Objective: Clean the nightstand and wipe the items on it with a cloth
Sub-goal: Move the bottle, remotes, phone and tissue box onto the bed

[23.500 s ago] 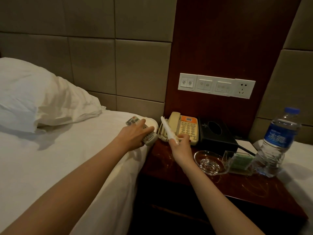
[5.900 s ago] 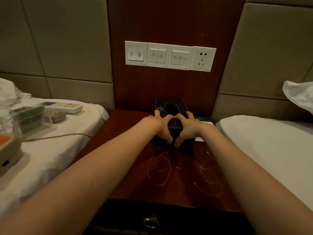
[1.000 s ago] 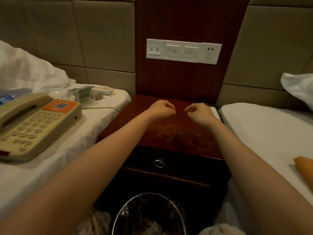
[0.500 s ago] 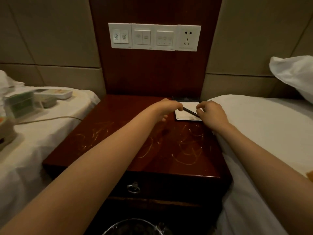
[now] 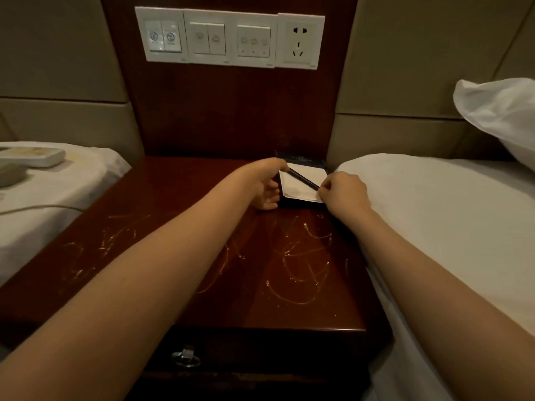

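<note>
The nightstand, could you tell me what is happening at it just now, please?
A person reaches both hands to the notepad at the back right corner of the nightstand. The left hand grips the pad's left edge, and the right hand pinches the near end of the pen lying slantwise on it. A remote lies on the left bed.

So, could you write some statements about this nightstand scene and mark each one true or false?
1. A pen lies diagonally across the notepad. True.
2. The left hand holds a cloth. False: it grips the notepad's left edge; no cloth is in view.
3. A telephone stands on the nightstand. False: only the notepad with the pen is on it.
4. A remote control lies on the left bed. True.
5. The right hand rests on a pillow. False: it is at the notepad's right corner.
6. The nightstand's top is scratched. True.
</note>
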A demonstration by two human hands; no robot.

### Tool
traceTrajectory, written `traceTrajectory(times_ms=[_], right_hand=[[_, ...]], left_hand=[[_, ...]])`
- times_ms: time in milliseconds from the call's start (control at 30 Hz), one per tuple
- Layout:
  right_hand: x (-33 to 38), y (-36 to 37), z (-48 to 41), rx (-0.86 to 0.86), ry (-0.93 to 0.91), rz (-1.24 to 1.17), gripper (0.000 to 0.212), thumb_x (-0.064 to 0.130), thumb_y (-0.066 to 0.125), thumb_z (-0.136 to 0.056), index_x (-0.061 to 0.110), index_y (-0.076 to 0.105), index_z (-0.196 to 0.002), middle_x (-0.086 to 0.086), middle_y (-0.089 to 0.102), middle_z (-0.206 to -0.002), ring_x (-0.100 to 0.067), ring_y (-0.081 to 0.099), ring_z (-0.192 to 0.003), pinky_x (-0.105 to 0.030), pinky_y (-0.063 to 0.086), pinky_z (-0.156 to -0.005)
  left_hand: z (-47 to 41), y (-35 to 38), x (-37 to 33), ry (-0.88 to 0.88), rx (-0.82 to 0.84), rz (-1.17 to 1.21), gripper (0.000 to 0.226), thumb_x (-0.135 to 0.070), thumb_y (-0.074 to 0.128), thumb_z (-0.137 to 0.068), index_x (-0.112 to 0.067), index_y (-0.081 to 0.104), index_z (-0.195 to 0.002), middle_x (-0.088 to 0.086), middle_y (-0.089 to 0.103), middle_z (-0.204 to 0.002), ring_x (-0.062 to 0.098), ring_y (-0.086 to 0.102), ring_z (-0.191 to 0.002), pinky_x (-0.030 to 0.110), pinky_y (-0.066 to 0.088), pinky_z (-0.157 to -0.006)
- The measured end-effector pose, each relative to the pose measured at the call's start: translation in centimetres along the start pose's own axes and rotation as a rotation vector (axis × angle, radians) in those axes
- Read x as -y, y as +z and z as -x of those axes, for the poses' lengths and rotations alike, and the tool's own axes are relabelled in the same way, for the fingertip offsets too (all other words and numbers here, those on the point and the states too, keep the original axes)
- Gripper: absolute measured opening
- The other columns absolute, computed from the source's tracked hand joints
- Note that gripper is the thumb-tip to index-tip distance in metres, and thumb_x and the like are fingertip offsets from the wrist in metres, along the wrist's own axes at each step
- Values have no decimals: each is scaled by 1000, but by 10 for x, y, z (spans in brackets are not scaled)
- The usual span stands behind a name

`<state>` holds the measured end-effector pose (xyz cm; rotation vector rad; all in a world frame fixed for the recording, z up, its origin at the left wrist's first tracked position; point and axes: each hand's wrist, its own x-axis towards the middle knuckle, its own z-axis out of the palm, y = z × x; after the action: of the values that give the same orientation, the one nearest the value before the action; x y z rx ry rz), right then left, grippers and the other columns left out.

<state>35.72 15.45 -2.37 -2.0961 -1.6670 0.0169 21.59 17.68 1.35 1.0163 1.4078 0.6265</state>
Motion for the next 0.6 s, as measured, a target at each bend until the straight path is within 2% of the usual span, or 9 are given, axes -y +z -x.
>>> traceTrajectory(times_ms=[133,200,267,333,367,400,467,500,600], right_hand=[[1,-2,-1,17,26,-94,23,13,50,-92,3,70,-98,-14,67,-99,-28,59,-89,-29,41,-70],[2,-4,0,19,26,-137,20,16,51,-92,6,69,-95,-12,67,-97,-23,55,-82,-28,40,-68],[5,-7,4,-3,21,-188,20,20,51,-92,10,67,-98,-9,66,-97,-19,53,-81,-28,40,-68],[9,-8,7,-26,22,-288,21,23,52,-91,13,66,-102,-7,65,-101,-20,56,-90,-28,42,-71],[12,-9,10,-29,30,-361,21,24,53,-91,13,67,-101,-6,65,-103,-21,57,-95,-29,44,-74],[16,-10,13,-26,44,-438,19,25,55,-89,15,68,-99,-5,65,-106,-21,57,-99,-29,45,-79],[26,-11,20,-14,87,-573,11,28,60,-85,20,66,-90,-4,62,-110,-21,56,-105,-34,47,-88],[31,-13,23,2,108,-635,9,28,63,-83,20,64,-87,-3,61,-108,-20,55,-104,-36,48,-88],[52,-26,36,116,134,-836,12,21,67,-83,13,59,-82,-1,57,-86,-17,53,-88,-26,42,-65]], left_hand=[[-3,10,5,61,43,92,29,-13,34,-102,-4,44,-128,9,57,-111,24,52,-123,31,46,-87],[-2,14,7,79,36,179,33,-6,32,-101,0,42,-132,14,55,-124,26,50,-125,29,45,-90],[5,14,8,81,35,236,34,-4,33,-101,2,41,-133,16,52,-132,27,53,-121,23,50,-80],[16,9,8,95,42,303,33,-4,33,-101,3,41,-133,15,58,-117,25,60,-105,16,54,-55],[20,3,8,102,39,327,33,-4,33,-101,3,41,-133,14,58,-108,23,61,-96,16,53,-50],[25,-2,8,109,35,338,34,-4,33,-101,4,40,-133,14,58,-108,23,61,-97,18,55,-56],[38,-15,10,125,22,321,34,-3,33,-101,3,40,-133,16,54,-127,26,56,-116,27,50,-80],[45,-21,11,134,18,314,34,-3,34,-100,3,40,-133,17,51,-133,27,52,-122,31,47,-84],[67,-40,15,186,9,309,34,0,34,-100,4,39,-133,19,52,-130,29,50,-124,35,46,-86]])
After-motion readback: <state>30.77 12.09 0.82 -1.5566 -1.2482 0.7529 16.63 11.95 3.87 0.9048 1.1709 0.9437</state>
